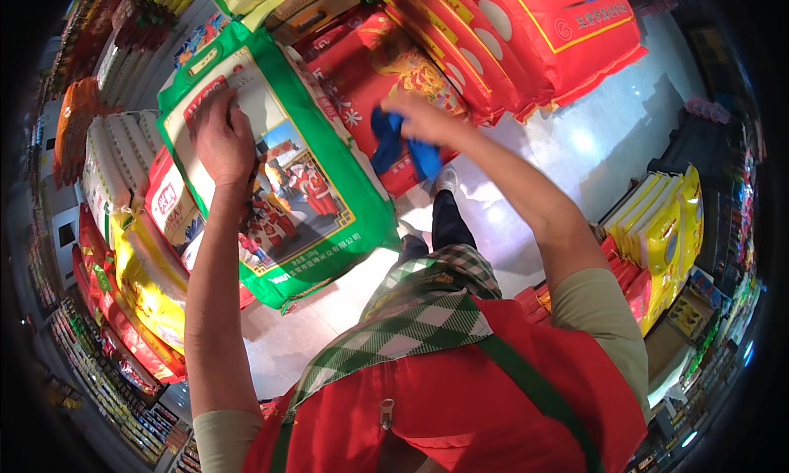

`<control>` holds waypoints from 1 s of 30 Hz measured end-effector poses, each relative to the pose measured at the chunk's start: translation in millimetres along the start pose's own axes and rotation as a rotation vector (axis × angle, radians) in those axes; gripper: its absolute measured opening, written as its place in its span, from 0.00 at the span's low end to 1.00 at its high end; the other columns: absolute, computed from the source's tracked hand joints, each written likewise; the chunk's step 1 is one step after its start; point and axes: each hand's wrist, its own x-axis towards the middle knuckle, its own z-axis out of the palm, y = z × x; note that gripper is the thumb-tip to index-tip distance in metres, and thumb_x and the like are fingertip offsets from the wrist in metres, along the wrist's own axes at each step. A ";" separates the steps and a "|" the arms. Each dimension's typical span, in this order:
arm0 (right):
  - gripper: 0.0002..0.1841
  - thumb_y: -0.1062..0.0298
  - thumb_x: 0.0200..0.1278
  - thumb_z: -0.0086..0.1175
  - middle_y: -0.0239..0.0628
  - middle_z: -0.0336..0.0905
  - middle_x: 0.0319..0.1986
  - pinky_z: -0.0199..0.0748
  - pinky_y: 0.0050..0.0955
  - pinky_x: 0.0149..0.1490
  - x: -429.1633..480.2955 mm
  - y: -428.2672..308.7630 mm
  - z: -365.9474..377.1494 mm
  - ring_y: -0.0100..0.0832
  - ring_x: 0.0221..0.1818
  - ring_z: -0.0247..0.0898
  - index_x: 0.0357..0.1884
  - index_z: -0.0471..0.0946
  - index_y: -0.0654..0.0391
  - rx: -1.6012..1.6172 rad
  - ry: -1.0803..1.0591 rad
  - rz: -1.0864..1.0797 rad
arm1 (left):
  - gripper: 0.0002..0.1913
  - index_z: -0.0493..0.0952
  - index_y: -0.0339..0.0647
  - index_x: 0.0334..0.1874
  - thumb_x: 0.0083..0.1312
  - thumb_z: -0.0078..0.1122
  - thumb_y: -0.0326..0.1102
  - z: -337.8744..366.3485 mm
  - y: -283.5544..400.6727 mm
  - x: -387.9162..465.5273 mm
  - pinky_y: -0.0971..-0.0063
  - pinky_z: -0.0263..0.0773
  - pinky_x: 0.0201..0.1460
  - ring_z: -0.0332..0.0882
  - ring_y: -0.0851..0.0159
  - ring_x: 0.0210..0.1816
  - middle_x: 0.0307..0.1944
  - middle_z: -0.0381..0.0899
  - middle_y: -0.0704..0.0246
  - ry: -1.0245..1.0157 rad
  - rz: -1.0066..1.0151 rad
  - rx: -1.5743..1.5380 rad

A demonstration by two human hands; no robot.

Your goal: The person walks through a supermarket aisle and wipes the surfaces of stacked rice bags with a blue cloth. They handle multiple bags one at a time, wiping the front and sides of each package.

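Note:
My left hand (pixel 223 141) lies over the upper part of a large green and white rice bag (pixel 374 214), its fingers loosely bent and the thumb apart. The bag has a carry slot at its far end and a picture of people in red costumes on its face. Over a red rice bag (pixel 345 72) just right of it, my right hand (pixel 425 120) is shut on a blue cloth (pixel 425 158). The cloth hangs in two blurred folds beneath the fingers. Whether the cloth touches the red bag is hard to tell.
More red bags (pixel 555 35) stand in a row at the upper right. White bags (pixel 111 158) and yellow bags (pixel 148 276) are stacked at the left. Yellow packs (pixel 666 226) stand on the right. Glossy floor tiles (pixel 579 140) reflect bright light. Filled shelves line both sides.

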 end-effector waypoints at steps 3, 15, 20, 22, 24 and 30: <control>0.38 0.70 0.55 0.62 0.44 0.69 0.65 0.73 0.50 0.61 64.7 53.6 -42.0 0.58 0.61 0.68 0.71 0.67 0.40 -0.287 0.121 0.305 | 0.13 0.82 0.42 0.50 0.64 0.57 0.30 -1.9 2.3 2.0 0.59 0.69 0.65 0.79 0.51 0.56 0.53 0.84 0.60 -0.011 0.012 0.013; 0.12 0.63 0.59 0.56 0.32 0.74 0.54 0.70 0.56 0.57 -93.5 -28.9 57.1 0.43 0.61 0.66 0.45 0.82 0.43 -0.410 -0.850 -0.436 | 0.12 0.82 0.37 0.47 0.63 0.57 0.27 -7.3 12.6 8.8 0.59 0.73 0.63 0.81 0.50 0.55 0.53 0.85 0.59 -0.017 -0.011 0.009; 0.17 0.71 0.56 0.57 0.39 0.73 0.54 0.64 0.46 0.62 -69.4 15.7 -21.2 0.44 0.61 0.65 0.50 0.78 0.51 -0.374 -0.178 0.045 | 0.12 0.82 0.36 0.48 0.62 0.57 0.25 -7.0 11.1 8.8 0.59 0.72 0.64 0.81 0.50 0.57 0.53 0.85 0.58 -0.030 0.010 -0.012; 0.21 0.78 0.50 0.56 0.47 0.71 0.52 0.66 0.46 0.61 -35.3 26.8 -25.1 0.54 0.58 0.66 0.51 0.74 0.57 -0.181 0.313 0.251 | 0.13 0.82 0.36 0.48 0.62 0.57 0.25 -6.2 9.1 7.4 0.59 0.72 0.65 0.81 0.50 0.57 0.54 0.84 0.57 -0.032 0.003 -0.018; 0.16 0.76 0.50 0.56 0.49 0.76 0.44 0.68 0.46 0.59 -16.9 19.3 1.1 0.54 0.53 0.71 0.44 0.78 0.59 -0.248 0.475 0.455 | 0.14 0.83 0.35 0.49 0.62 0.56 0.24 -4.4 6.8 5.8 0.59 0.71 0.65 0.80 0.50 0.58 0.55 0.84 0.57 -0.031 0.002 -0.032; 0.22 0.59 0.59 0.61 0.50 0.82 0.45 0.75 0.40 0.54 -95.1 -53.4 77.6 0.47 0.52 0.78 0.55 0.78 0.58 0.519 -0.284 0.450 | 0.16 0.81 0.34 0.53 0.62 0.55 0.24 -4.7 3.7 1.4 0.59 0.70 0.67 0.78 0.48 0.60 0.58 0.82 0.54 -0.063 0.007 -0.089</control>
